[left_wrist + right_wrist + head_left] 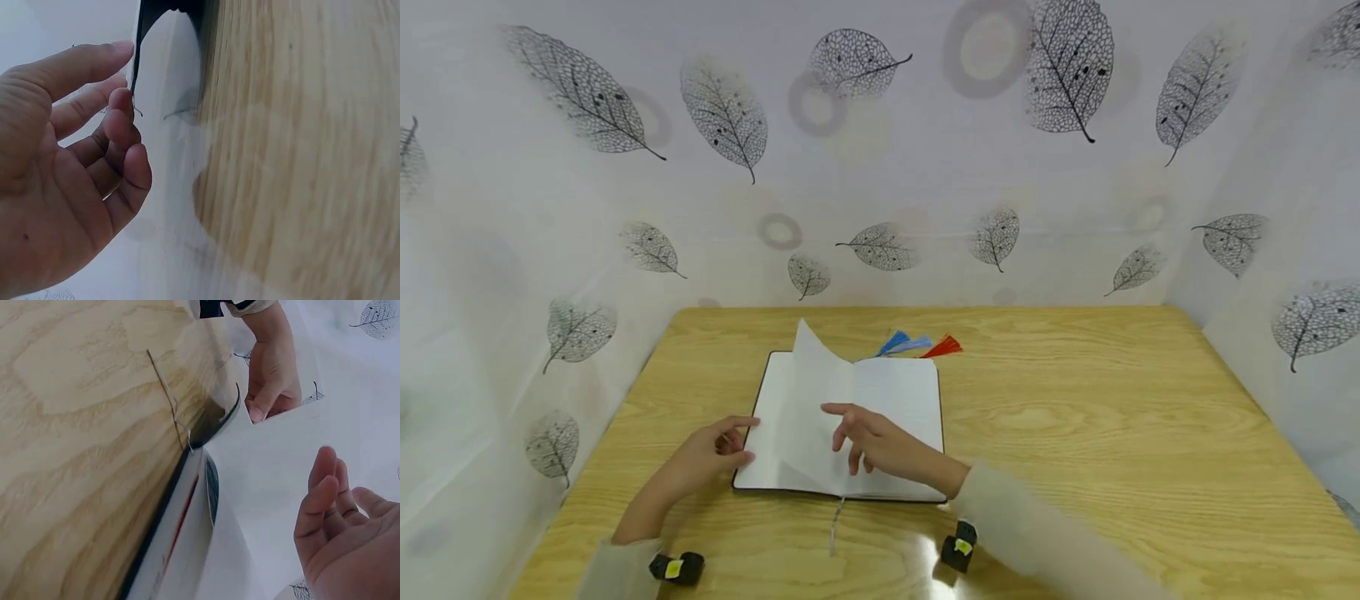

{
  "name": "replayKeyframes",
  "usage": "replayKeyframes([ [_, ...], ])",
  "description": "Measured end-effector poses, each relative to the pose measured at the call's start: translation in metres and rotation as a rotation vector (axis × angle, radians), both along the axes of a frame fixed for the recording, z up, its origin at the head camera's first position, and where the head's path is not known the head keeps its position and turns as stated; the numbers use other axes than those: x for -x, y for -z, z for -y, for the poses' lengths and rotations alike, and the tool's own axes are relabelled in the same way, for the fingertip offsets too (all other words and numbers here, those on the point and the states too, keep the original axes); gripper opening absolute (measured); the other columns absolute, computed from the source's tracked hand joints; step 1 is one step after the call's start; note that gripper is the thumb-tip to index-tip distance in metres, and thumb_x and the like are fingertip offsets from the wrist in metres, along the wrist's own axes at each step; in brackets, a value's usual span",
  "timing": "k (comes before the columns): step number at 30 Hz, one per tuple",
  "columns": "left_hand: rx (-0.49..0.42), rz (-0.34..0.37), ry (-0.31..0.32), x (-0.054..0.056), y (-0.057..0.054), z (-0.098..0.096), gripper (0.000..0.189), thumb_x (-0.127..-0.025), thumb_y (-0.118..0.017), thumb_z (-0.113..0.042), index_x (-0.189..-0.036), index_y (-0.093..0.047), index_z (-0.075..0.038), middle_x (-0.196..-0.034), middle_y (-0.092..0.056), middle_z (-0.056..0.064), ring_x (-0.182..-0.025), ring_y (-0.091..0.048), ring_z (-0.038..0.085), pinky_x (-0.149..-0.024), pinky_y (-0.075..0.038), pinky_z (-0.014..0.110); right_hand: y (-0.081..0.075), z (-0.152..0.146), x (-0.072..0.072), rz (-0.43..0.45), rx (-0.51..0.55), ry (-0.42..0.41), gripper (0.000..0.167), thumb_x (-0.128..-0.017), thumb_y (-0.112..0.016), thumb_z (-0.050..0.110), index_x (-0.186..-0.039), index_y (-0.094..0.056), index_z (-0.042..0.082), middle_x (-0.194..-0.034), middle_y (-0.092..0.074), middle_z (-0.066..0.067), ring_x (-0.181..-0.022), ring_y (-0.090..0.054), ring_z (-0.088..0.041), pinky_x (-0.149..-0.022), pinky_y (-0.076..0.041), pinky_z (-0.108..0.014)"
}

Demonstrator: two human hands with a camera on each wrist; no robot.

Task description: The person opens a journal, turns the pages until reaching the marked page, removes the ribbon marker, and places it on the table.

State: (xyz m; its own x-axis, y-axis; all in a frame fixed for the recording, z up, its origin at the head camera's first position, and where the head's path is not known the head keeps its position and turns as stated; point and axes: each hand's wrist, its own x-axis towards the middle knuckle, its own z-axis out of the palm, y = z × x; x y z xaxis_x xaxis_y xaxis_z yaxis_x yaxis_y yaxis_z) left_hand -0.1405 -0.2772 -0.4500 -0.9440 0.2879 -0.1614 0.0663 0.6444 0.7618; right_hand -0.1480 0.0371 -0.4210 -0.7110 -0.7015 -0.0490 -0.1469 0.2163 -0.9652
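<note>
An open notebook (895, 392) with blank white pages and a dark cover lies on the wooden table. One page (812, 375) stands lifted, curving over the left half. At the notebook's left edge my left hand (703, 454) pinches the cover's edge between thumb and fingers; the left wrist view shows the hand (75, 137) at that thin dark edge. My right hand (880, 446) hovers over the middle of the notebook, index finger stretched toward the lifted page and the other fingers loosely bent. Nothing is held in the right hand (350, 531) in its wrist view.
Blue (893, 342), pale blue (916, 344) and red tassels (944, 345) stick out past the notebook's top edge. A thin ribbon (833, 529) hangs from its bottom edge onto the table (1112, 417). White leaf-printed fabric (925, 175) surrounds the table at the back and sides.
</note>
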Motion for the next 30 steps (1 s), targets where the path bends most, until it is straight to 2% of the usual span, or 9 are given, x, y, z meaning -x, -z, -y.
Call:
replayKeyframes([
  [2,-0.023,0.002,0.0,0.0,0.0,0.003,0.049,-0.088,-0.069,-0.014,-0.132,-0.053,0.0,-0.088,-0.055,0.006,-0.074,-0.049,0.008,-0.063,-0.044,0.023,0.004,0.008,0.0,-0.034,-0.042,0.022,0.067,-0.098,-0.03,0.058,-0.148,-0.037,0.013,-0.101,-0.059,-0.011,-0.064,-0.06,-0.009,-0.056,-0.044,-0.022],
  [5,-0.047,-0.005,0.01,0.0,0.002,0.006,0.048,-0.089,-0.066,-0.009,-0.133,-0.051,0.002,-0.088,-0.056,0.006,-0.074,-0.049,0.007,-0.064,-0.044,0.022,0.01,0.018,-0.001,-0.157,-0.201,0.072,0.051,-0.101,-0.044,0.042,-0.144,-0.043,0.013,-0.099,-0.063,-0.005,-0.06,-0.056,-0.007,-0.055,-0.043,-0.02],
  [8,-0.058,-0.013,0.016,-0.002,0.002,0.009,0.047,-0.09,-0.064,-0.008,-0.134,-0.05,0.002,-0.09,-0.057,0.007,-0.076,-0.051,0.006,-0.066,-0.046,0.023,0.016,0.024,-0.002,-0.259,-0.367,0.104,0.048,-0.097,-0.058,0.032,-0.14,-0.049,0.013,-0.091,-0.064,0.001,-0.058,-0.05,-0.003,-0.053,-0.041,-0.019],
  [12,-0.072,-0.008,0.024,-0.005,0.0,0.012,0.049,-0.091,-0.064,-0.011,-0.136,-0.05,0.0,-0.093,-0.059,0.009,-0.078,-0.053,0.006,-0.067,-0.047,0.023,0.023,0.028,-0.003,-0.313,-0.513,0.12,0.048,-0.094,-0.064,0.028,-0.138,-0.052,0.015,-0.075,-0.057,0.009,-0.056,-0.043,-0.002,-0.051,-0.036,-0.019],
  [20,-0.074,-0.029,0.035,-0.009,-0.01,0.016,0.048,-0.092,-0.065,-0.017,-0.135,-0.051,-0.001,-0.095,-0.061,0.008,-0.077,-0.055,0.005,-0.065,-0.047,0.024,0.031,0.035,-0.004,-0.365,-0.588,0.138,0.048,-0.093,-0.064,0.032,-0.137,-0.052,0.017,-0.066,-0.053,0.011,-0.052,-0.041,-0.002,-0.047,-0.035,-0.021],
  [26,-0.082,-0.109,0.035,-0.008,-0.023,0.02,0.043,-0.094,-0.061,-0.012,-0.134,-0.051,0.003,-0.094,-0.062,0.007,-0.079,-0.057,0.003,-0.068,-0.048,0.023,0.032,0.04,-0.005,-0.382,-0.631,0.165,0.048,-0.092,-0.065,0.035,-0.135,-0.053,0.021,-0.066,-0.053,0.01,-0.056,-0.046,-0.005,-0.05,-0.038,-0.023],
  [28,-0.084,-0.127,0.037,-0.007,-0.027,0.018,0.042,-0.095,-0.061,-0.011,-0.133,-0.051,0.003,-0.095,-0.063,0.007,-0.08,-0.057,0.002,-0.068,-0.049,0.023,0.033,0.042,-0.005,-0.388,-0.657,0.164,0.048,-0.092,-0.065,0.036,-0.136,-0.053,0.021,-0.067,-0.056,0.008,-0.059,-0.049,-0.006,-0.051,-0.039,-0.025],
  [30,-0.082,-0.123,0.041,-0.006,-0.031,0.013,0.043,-0.094,-0.061,-0.012,-0.134,-0.051,0.002,-0.096,-0.063,0.007,-0.08,-0.056,0.001,-0.068,-0.049,0.023,0.033,0.044,-0.005,-0.407,-0.685,0.164,0.048,-0.091,-0.065,0.037,-0.135,-0.053,0.022,-0.075,-0.063,0.006,-0.063,-0.053,-0.008,-0.052,-0.04,-0.026],
])
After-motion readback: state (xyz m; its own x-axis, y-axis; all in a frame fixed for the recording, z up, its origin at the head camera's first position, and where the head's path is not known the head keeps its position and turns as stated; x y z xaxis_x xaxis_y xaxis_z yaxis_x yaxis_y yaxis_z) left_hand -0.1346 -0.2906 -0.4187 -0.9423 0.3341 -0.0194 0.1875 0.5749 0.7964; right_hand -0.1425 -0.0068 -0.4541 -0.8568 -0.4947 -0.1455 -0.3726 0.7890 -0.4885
